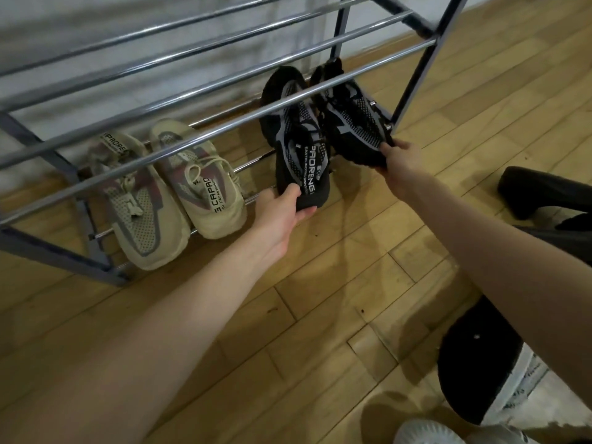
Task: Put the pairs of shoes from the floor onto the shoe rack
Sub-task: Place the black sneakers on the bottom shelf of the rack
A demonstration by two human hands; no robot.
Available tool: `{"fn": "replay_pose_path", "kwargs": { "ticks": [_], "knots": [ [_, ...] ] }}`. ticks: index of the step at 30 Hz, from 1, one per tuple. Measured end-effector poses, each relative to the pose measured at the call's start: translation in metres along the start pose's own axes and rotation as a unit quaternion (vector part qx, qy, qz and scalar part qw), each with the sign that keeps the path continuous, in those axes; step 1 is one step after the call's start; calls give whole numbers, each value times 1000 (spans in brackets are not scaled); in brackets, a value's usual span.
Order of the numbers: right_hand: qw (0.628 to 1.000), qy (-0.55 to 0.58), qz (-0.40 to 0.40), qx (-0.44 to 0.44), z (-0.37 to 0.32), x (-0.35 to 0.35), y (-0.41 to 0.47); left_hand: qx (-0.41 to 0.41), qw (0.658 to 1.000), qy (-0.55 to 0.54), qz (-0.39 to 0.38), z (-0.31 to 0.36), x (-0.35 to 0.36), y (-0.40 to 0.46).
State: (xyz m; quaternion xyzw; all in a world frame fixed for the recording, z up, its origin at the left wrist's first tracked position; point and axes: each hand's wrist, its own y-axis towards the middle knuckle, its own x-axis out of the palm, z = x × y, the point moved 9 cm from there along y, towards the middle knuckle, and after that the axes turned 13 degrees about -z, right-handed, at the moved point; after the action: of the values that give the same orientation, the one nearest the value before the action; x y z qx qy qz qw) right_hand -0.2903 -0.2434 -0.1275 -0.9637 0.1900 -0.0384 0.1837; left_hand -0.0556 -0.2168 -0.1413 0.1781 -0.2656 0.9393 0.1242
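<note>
Here we grip a black shoe in each hand at the right end of the shoe rack (224, 123): our left hand (282, 216) curls its fingers round the toe of the left black shoe (298, 139), our right hand (400, 158) pinches the right black shoe (355, 123). The beige pair (166, 193) sits toward the bottom shelf's left end.

The floor (320, 299) is made of light brown wood boards set in short strips, and it shines a little where the light falls on it. Behind the metal bars there is a pale grey wall (96, 36), and soft striped shadows lie across it. A dark boot (538, 193) lies on the floor at the right edge, and near the bottom right there is a round black thing (474, 373) beside something white with small print on it.
</note>
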Motion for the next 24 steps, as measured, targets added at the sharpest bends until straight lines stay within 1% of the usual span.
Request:
{"fn": "replay_pose_path", "kwargs": {
  "ticks": [3,6,8,10,13,14,16,18,20,22,24],
  "knots": [
    [1000,27,-1,5,-2,10,21,8,1000,-17,19,10,11,23],
    [1000,23,-11,0,0,16,37,1,998,-64,25,16,27,41],
    [1000,30,2,-10,1,13,39,-7,996,-87,22,17,35,50],
    [999,40,28,-24,1,7,37,-17,996,-85,15,16,37,57],
    [999,-8,43,-27,2,2,27,-34,997,-68,6,11,31,60],
    [999,-21,42,-17,5,0,22,-42,998,-42,6,10,29,58],
    [998,-42,55,-2,12,-8,10,-52,997,45,17,9,22,52],
    [995,-61,74,4,17,-14,-9,-42,989,137,44,10,14,41],
    [994,-78,82,4,24,-17,-30,-24,977,201,60,8,9,25],
    [992,-98,82,1,28,-16,-59,-23,967,250,46,1,8,8],
    [991,-120,56,-9,27,-13,-94,-37,955,295,11,-11,9,-9]
  ]
}}
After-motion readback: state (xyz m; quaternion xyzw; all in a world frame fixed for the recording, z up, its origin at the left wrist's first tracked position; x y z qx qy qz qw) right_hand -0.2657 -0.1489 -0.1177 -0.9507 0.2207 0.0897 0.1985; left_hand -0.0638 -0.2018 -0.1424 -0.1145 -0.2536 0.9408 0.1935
